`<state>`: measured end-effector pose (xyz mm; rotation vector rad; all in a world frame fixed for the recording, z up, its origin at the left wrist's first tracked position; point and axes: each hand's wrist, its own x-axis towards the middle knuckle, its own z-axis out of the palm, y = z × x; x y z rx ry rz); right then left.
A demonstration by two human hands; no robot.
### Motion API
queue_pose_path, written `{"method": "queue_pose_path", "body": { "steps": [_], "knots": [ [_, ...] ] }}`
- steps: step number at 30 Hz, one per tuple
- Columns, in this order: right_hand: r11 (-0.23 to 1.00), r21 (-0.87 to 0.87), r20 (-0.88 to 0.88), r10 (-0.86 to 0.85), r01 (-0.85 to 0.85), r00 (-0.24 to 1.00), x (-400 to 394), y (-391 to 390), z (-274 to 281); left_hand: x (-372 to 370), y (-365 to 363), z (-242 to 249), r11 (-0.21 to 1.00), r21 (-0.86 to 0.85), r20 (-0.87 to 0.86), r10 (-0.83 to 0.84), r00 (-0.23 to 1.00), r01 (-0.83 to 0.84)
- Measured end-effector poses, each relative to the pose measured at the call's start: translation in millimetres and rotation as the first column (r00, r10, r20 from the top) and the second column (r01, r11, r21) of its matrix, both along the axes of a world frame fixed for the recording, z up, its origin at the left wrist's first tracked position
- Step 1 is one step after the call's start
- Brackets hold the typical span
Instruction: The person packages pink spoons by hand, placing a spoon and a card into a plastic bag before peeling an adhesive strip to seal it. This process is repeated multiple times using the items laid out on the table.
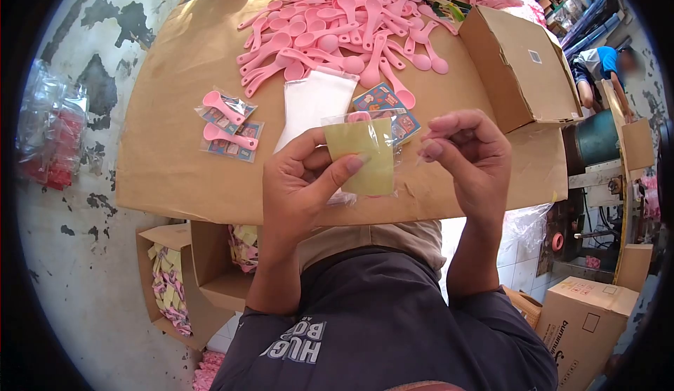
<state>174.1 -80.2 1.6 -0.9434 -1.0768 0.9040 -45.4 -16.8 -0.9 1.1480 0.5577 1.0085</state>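
My left hand [302, 177] grips a clear plastic packet with a pale yellow-green card [372, 166] inside, thumb across its front. A bit of pink shows at the packet's top edge. My right hand [474, 159] is held up to the right, apart from the packet, its thumb and fingertips pinched together; a small clear bit may be between them, too faint to name. Behind the packet lie a stack of clear plastic bags [319, 96] and blue-orange printed cards [379, 100]. To the left rest two packets, each with a pink spoon [230, 137] and a printed card.
A large heap of pink spoons [337, 29] covers the table's far side. At the right edge stands a cardboard box [523, 68]. Below left, open boxes hold filled packets [168, 286]. Another person [597, 68] bends over at the far right, beside machinery.
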Motion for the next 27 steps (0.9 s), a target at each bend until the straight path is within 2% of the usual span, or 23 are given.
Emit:
{"method": "queue_pose_path", "body": {
  "steps": [2,4,5,6,7,8,9,10,11,12,13,14,15,16,18,19,21,22,23,24,25,26,27],
  "knots": [
    [1.0,0.001,-0.006,-0.017,0.017,1.0,10.6,-6.0,4.0,-0.2,1.0,-2.9,1.0,0.018,-0.008,0.012,1.0,-0.012],
    [0.969,0.121,-0.119,0.231,-0.217,0.966,29.6,-11.7,4.9,-4.7,2.0,-4.1,0.998,0.039,-0.019,0.041,0.999,-0.04],
    [0.934,0.188,-0.214,0.341,-0.304,0.916,37.8,-11.7,3.2,-10.0,2.8,-3.8,0.985,0.132,-0.063,0.117,0.991,-0.108],
    [0.866,0.277,-0.203,0.476,-0.416,0.856,53.2,-10.0,-3.9,-16.9,3.9,-3.6,0.959,0.227,-0.101,0.199,0.975,-0.172],
    [0.987,0.054,0.018,0.148,-0.149,0.989,50.2,-10.7,2.1,-27.7,7.9,-6.5,0.954,0.23,-0.106,0.22,0.97,-0.192],
    [0.978,-0.083,0.304,-0.157,0.19,0.94,46.9,-13.3,8.5,-42.2,14.9,-11.7,0.891,0.303,-0.038,0.365,0.93,-0.338],
    [0.981,-0.082,0.3,-0.142,0.174,0.943,46.8,-13.2,7.2,-55.5,21.4,-13.5,0.804,0.363,0.039,0.492,0.87,-0.471],
    [0.908,0.085,0.656,-0.361,0.411,0.662,48.2,-14.2,6.1,-65.1,27.8,-10.1,0.799,0.365,0.037,0.501,0.865,-0.478],
    [0.779,0.339,0.836,-0.506,0.528,0.21,50.8,-14.5,5.5,-73.0,36.5,-5.0,0.709,0.474,0.002,0.593,0.805,-0.523],
    [0.784,0.343,0.835,-0.506,0.517,0.215,53.7,-16.6,2.4,-81.8,43.4,-2.0,0.606,0.575,-0.02,0.683,0.731,-0.55],
    [0.822,0.208,0.748,-0.483,0.531,0.456,56.5,-20.9,-3.5,-93.2,48.4,-2.6,0.599,0.574,-0.022,0.693,0.721,-0.558],
    [0.858,0.07,0.601,-0.443,0.509,0.665,58.5,-25.2,-7.7,-105.8,53.1,-5.3,0.627,0.659,-0.251,0.704,0.664,-0.415],
    [0.861,0.082,0.715,-0.401,0.502,0.572,59.8,-28.1,-5.7,-116.5,56.1,-8.5,0.664,0.703,-0.458,0.696,0.553,-0.254],
    [0.863,0.086,0.712,-0.404,0.498,0.575,63.2,-31.6,-4.2,-124.8,57.7,-16.9,0.658,0.708,-0.455,0.702,0.548,-0.256],
    [0.914,-0.058,0.666,-0.265,0.402,0.697,68.6,-39.9,-0.2,-135.3,57.4,-36.0,0.681,0.722,-0.527,0.659,0.536,-0.127],
    [0.912,-0.059,0.667,-0.266,0.405,0.696,66.0,-44.9,8.8,-135.4,53.6,-35.1,0.683,0.72,-0.528,0.656,0.539,-0.126],
    [0.957,-0.069,0.509,-0.209,0.281,0.835,60.8,-56.7,29.6,-132.6,43.6,-33.4,0.719,0.68,-0.562,0.636,0.529,-0.142],
    [0.953,-0.067,0.518,-0.219,0.295,0.827,62.6,-60.7,31.9,-133.9,43.4,-36.1,0.722,0.678,-0.557,0.628,0.544,-0.14],
    [0.998,0.067,0.269,-0.026,0.008,0.963,67.5,-64.8,34.6,-137.5,45.7,-39.8,0.697,0.705,-0.552,0.654,0.518,-0.128],
    [0.935,0.267,0.047,0.229,-0.233,0.972,74.4,-69.0,37.3,-138.6,47.4,-43.1,0.672,0.732,-0.544,0.677,0.496,-0.115],
    [0.845,0.34,-0.014,0.444,-0.414,0.896,87.9,-62.5,35.3,-137.3,47.5,-44.0,0.674,0.731,-0.534,0.664,0.523,-0.109],
    [0.916,0.092,-0.063,0.396,-0.39,0.916,92.7,-66.6,42.6,-136.3,46.6,-42.7,0.656,0.745,-0.514,0.681,0.522,-0.121],
    [0.991,-0.105,0.33,0.115,-0.084,0.937,86.2,-60.6,37.9,-134.7,45.0,-40.8,0.636,0.76,-0.493,0.699,0.519,-0.134]
  ]
}}
